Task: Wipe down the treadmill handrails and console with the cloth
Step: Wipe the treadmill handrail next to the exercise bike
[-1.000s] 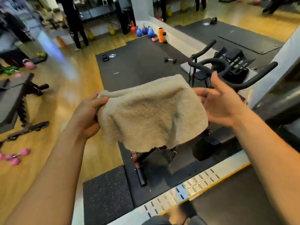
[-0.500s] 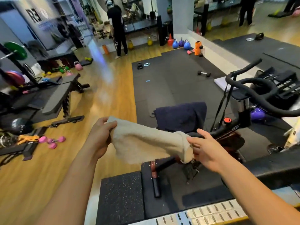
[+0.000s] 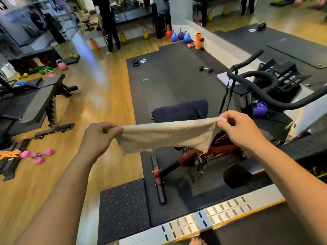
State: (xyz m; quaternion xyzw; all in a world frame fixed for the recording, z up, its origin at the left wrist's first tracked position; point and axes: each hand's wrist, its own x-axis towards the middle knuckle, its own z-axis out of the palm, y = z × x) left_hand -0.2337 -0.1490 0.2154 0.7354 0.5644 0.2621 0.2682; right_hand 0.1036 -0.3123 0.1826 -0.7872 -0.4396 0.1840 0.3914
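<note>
A beige terry cloth (image 3: 166, 134) is stretched out flat between both hands at mid-frame. My left hand (image 3: 100, 137) pinches its left edge and my right hand (image 3: 240, 129) pinches its right corner. The treadmill's silver side rail (image 3: 194, 225) with slots runs along the bottom, and its dark belt fills the bottom right corner. A dark bar of the treadmill (image 3: 300, 149) crosses the right side under my right forearm. The console is out of view.
A red exercise bike (image 3: 210, 156) with black handlebars (image 3: 265, 85) and a navy towel (image 3: 182, 110) on its seat stands just beyond the cloth. A weight bench (image 3: 40, 105) and pink dumbbells (image 3: 37, 155) sit at the left. A person (image 3: 109, 23) stands far back.
Both hands have pulled apart and spread the cloth from a hanging drape into a taut flat sheet. The view has lifted, showing more of the gym floor.
</note>
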